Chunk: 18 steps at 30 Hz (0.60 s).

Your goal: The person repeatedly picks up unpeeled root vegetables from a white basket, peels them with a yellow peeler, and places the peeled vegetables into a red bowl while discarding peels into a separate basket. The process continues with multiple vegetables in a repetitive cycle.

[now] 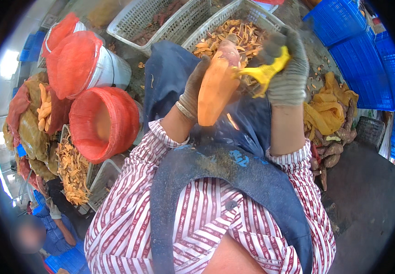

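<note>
A large sweet potato (216, 89) is gripped in my gloved left hand (194, 86). Most of its side shows bare orange flesh, while purple-red skin remains around the upper end. My gloved right hand (290, 73) is closed around a yellow peeler (268, 71), whose head is at the sweet potato's right side. Motion blurs the right fingers and the peeler a little. Just beyond both hands stands a pale plastic crate (200, 37) holding a heap of orange peelings (236, 39).
To the left, a bucket lined with red mesh (126, 118) stands near a crate of peelings (72, 171). Unpeeled sweet potatoes (332, 155) lie by a yellow mesh sack (325, 109) on the right. Blue crates (360, 50) are stacked behind. Another person (62, 228) is at lower left.
</note>
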### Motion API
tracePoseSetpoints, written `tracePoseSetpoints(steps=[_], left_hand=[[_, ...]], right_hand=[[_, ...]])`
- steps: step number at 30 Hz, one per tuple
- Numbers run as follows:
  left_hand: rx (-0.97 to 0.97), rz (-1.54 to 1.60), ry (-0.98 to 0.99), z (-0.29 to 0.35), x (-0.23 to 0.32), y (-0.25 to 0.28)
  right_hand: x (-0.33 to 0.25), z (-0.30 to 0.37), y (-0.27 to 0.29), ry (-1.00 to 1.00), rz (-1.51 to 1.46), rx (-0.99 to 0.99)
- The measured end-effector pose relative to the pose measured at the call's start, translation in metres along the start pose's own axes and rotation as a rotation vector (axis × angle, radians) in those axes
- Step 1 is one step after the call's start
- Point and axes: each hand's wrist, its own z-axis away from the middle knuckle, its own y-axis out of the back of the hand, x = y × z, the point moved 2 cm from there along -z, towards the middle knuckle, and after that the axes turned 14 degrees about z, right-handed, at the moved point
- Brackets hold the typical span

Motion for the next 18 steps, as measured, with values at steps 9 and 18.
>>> tracePoseSetpoints(steps=[9, 18], left_hand=[[-0.009, 0.070, 0.166, 0.000, -0.014, -0.003], [0.203, -0.260, 0.042, 0.018, 0.005, 0.003]], right_hand=[[-0.074, -0.107, 0.091, 0.367, 0.219, 0.509], [0.042, -0.053, 0.001, -0.097, 0.211, 0.007]])
